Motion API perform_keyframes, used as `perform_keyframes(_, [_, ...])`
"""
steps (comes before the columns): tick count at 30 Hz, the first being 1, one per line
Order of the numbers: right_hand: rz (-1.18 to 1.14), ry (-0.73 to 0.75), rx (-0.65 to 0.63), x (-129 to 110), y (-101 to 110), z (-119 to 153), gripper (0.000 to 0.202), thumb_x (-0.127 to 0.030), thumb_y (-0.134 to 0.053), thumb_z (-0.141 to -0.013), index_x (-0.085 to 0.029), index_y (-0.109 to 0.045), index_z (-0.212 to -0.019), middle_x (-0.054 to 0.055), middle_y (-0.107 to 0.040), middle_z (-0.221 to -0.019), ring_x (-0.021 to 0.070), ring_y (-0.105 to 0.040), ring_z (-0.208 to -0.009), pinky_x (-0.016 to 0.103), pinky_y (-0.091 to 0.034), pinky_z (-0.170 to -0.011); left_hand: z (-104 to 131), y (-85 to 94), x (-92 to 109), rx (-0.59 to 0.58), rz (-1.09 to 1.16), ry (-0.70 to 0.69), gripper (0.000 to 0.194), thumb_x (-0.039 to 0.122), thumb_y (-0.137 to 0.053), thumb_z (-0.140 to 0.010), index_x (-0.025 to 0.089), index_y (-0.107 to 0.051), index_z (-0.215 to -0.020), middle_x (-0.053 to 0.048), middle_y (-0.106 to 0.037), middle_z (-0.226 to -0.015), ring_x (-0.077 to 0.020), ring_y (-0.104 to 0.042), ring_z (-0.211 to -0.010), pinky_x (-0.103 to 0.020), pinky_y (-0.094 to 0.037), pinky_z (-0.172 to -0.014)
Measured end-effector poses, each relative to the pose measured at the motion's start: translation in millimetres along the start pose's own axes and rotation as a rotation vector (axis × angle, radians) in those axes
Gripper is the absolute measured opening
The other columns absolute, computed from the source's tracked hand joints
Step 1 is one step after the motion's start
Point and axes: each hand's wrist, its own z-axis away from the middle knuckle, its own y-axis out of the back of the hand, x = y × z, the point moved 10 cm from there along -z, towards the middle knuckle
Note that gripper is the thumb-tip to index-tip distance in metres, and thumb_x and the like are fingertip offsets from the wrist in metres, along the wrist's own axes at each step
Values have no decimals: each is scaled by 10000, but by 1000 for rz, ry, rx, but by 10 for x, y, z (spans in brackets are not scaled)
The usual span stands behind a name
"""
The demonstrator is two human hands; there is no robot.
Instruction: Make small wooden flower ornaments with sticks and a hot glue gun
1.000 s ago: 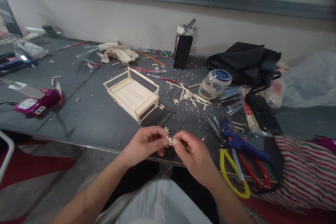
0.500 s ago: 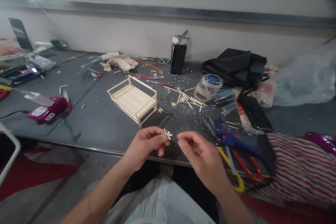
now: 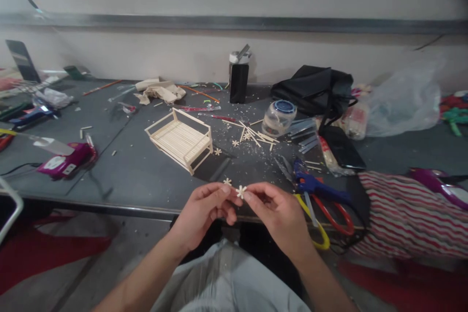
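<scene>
Near the table's front edge, my right hand [image 3: 280, 209] pinches a small star-shaped wooden piece [image 3: 241, 191] between thumb and forefinger. My left hand [image 3: 206, 209] is closed just left of that piece, its fingertips close to it; what it grips, if anything, I cannot make out. Another wooden star [image 3: 227, 182] shows just beyond my left fingertips. A small bed-like frame of pale sticks [image 3: 181, 139] stands behind my left hand. More stars [image 3: 218, 151] lie to the right of the frame.
Loose sticks [image 3: 258, 139] lie before a clear jar [image 3: 280, 117]. Scissors and blue-handled cutters [image 3: 316, 185] are at the right, beside a striped cloth [image 3: 409, 214]. A purple glue gun [image 3: 68, 158] is at the left. A phone [image 3: 239, 83] leans at the back.
My right hand has come in to meet my left and now pinches a star. A second star now shows beyond my left fingertips. The view has shifted slightly.
</scene>
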Motion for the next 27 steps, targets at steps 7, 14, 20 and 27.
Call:
perform_keyframes(7, [-37,20,-33,-1,-22,50,172,-358,-641,-859,-207,-716,-827,35,-755,-810,183,-690,-733,263,-518,-650,25,-25,81,19,-177,-72,209,320,-760,-762,137,-706,-848,-25,-674,-737,-95,-575,-555,-228,-473,-568])
perform_keyframes(14, [-104,-10,-31,106,16,113,185,-355,-637,-855,-204,-698,-941,46,-745,-877,182,-690,-779,266,-531,-666,25,-10,20,41,-188,-15,225,337,-758,-737,126,-688,-776,-25,-660,-648,-98,-553,-509,-224,-446,-522])
perform_keyframes(20, [-44,17,-3,20,76,196,189,-352,-615,-868,-220,-705,-970,32,-739,-853,169,-682,-723,254,-521,-609,21,-35,28,55,-244,-17,217,326,-758,-721,128,-669,-730,-6,-639,-609,-92,-549,-487,-216,-427,-516])
perform_keyframes(27, [486,120,509,59,1199,397,255,-407,-573,-887,-233,-687,-1035,52,-714,-872,177,-630,-664,316,-511,-657,27,118,97,117,-251,-99,200,309,-747,-732,141,-643,-700,18,-612,-577,-72,-511,-455,-203,-384,-489])
